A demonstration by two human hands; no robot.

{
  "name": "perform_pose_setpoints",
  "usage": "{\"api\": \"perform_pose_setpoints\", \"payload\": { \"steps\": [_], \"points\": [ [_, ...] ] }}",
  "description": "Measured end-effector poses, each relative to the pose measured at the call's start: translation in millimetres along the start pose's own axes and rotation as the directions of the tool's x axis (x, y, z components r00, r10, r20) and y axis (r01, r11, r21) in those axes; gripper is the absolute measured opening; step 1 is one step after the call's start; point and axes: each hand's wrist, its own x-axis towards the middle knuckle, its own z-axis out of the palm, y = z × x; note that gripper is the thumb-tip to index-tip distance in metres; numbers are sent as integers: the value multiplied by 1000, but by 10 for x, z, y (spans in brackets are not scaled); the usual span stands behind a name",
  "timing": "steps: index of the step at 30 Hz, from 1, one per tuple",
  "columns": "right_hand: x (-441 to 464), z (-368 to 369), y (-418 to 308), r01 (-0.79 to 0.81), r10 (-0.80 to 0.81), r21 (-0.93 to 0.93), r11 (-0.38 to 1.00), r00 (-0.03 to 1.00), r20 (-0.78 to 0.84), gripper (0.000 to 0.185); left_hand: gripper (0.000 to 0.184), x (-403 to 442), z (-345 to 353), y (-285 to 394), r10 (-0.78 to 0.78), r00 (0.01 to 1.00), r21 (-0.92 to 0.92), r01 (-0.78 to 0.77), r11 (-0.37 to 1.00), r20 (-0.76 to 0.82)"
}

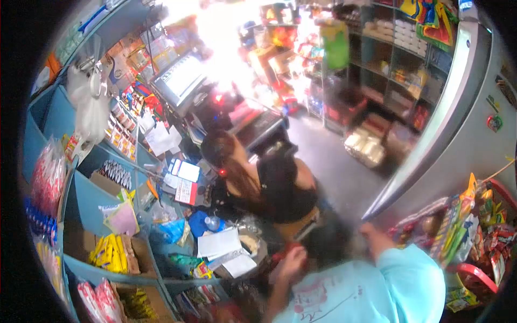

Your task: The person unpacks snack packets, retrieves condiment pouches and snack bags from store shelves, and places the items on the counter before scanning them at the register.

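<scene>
My left hand (pixel 293 262) is at the lower middle, closed on a small red thing (pixel 291 247) whose kind I cannot make out. Just left of it are an open box (pixel 260 258) and white papers (pixel 218 245). My right hand (pixel 370 234) is held out in front of the light blue shirt (pixel 371 285), close to the lower end of a pale upright edge (pixel 398 169). Its fingers are blurred, so their shape and any contents are unclear. Directly ahead, a person in a black top (pixel 285 188) is turned away, at the counter.
Blue shelf compartments (pixel 86 199) with yellow packets (pixel 111 254) run along the left. A monitor (pixel 180 78) stands at the back of the counter. At right is a red-rimmed basket (pixel 476 273) of snack packets. Stocked shelves (pixel 377 67) line the back above grey floor (pixel 320 145).
</scene>
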Motion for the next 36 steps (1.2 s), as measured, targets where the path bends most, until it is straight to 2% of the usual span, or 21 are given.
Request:
{"api": "perform_pose_setpoints", "payload": {
  "steps": [3,4,5,6,7,10,12,14,17,18,19,20,21,23,25,27,29,32,33,35,36],
  "points": [
    [94,-326,-399,-112,119,142,984,992,-43,31,35,230,-125,176,-21,1000,-187,22,982,6],
    [106,-487,-592,5,5,109,994,995,-96,29,35,179,-82,466,-96,995,-348,94,933,13],
    [148,-675,-685,119,-108,72,990,984,-141,27,36,338,-136,383,-28,999,-258,32,966,19],
    [504,-719,-689,42,-45,-45,998,997,-70,42,39,395,-95,493,-84,996,-297,92,951,40],
    [342,-1101,-1009,156,-154,-39,987,987,42,40,43,503,-27,670,-136,989,-332,149,931,64],
    [781,-1612,-1203,327,-316,84,941,941,-117,34,38,1151,164,778,-173,971,-142,197,970,165],
    [1042,-2143,-1221,322,-251,226,919,923,-293,29,36,1729,358,881,-136,962,-65,156,986,237],
    [1348,-2656,-1046,292,-208,302,907,937,-281,30,36,2370,572,1069,-72,956,-7,77,997,284],
    [2251,-3009,-404,198,-80,424,884,956,-281,33,38,3335,1004,1659,-182,951,-19,193,981,249],
    [2064,-3340,-335,123,-15,463,878,973,-231,36,39,3607,1160,1948,-184,954,-23,195,981,237],
    [2284,-3363,-128,181,-48,298,937,914,-404,42,40,3918,1271,2240,-184,957,-23,194,981,224],
    [2459,-3455,213,136,-115,97,986,973,-201,46,41,4172,1371,2479,-198,958,-136,229,964,207],
    [3360,-2849,835,94,-17,415,905,983,-184,41,44,4522,1453,2529,-120,967,-146,155,977,224],
    [3292,-3334,1140,-150,106,594,791,988,108,25,45,4901,1597,3193,-84,980,-27,91,996,181],
    [3013,-3905,1093,-256,230,346,902,966,116,16,45,5286,1633,3512,-29,985,-99,47,994,171],
    [2804,-4668,1009,-200,175,368,908,980,99,15,42,5620,1619,3659,-190,981,-198,195,961,45],
    [2985,-5246,956,-204,162,385,900,977,140,15,42,5863,1532,3786,-106,994,-233,109,966,24],
    [3765,-5675,686,-254,162,433,865,957,239,14,42,6212,1403,3975,-146,989,-324,142,935,13],
    [4066,-5789,565,-273,160,453,849,949,273,14,43,6337,1364,4006,-38,999,-234,34,972,-10],
    [4738,-6091,173,66,-111,310,949,985,131,15,43,6620,1246,4064,121,992,-103,-124,987,-39],
    [5103,-6285,-81,235,-255,215,948,964,71,15,43,6803,1179,4115,89,994,-147,-98,984,-67]
  ]
}}
